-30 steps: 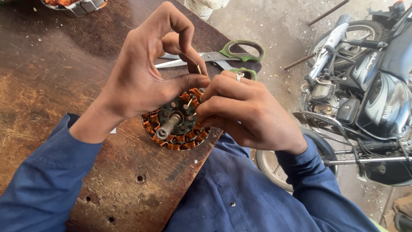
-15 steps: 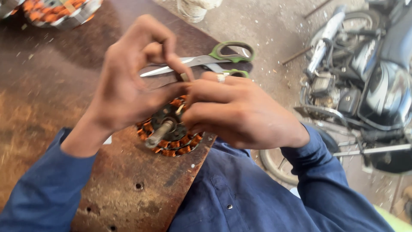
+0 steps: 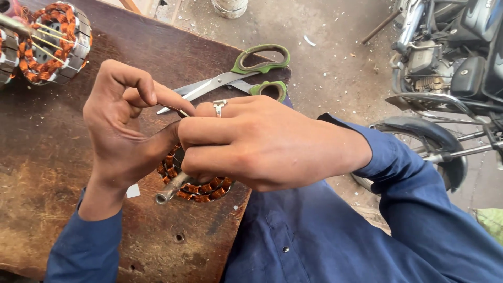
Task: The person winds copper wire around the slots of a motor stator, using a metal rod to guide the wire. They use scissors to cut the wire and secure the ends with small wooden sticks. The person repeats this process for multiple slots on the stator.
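A round stator [image 3: 196, 186] wound with copper wire, with a metal shaft sticking out toward me, sits on the edge of a dark wooden table [image 3: 47, 173]. My right hand [image 3: 251, 141], with a ring on one finger, wraps over the top of the stator and grips it. My left hand [image 3: 128, 128] is beside it, the thumb and forefinger pinched on a thin wire or stick at the stator's top. Most of the stator is hidden under both hands.
Green-handled scissors [image 3: 236, 78] lie on the table just behind my hands. Another copper-wound stator [image 3: 50, 44] with thin sticks in it lies at the far left. A motorcycle [image 3: 450, 78] stands on the littered floor to the right. A pale container [image 3: 229, 7] stands at the top.
The view has shifted, so the second stator at the far left shows more. My right hand has closed further over the stator, and my left fingers have drawn in to a pinch.
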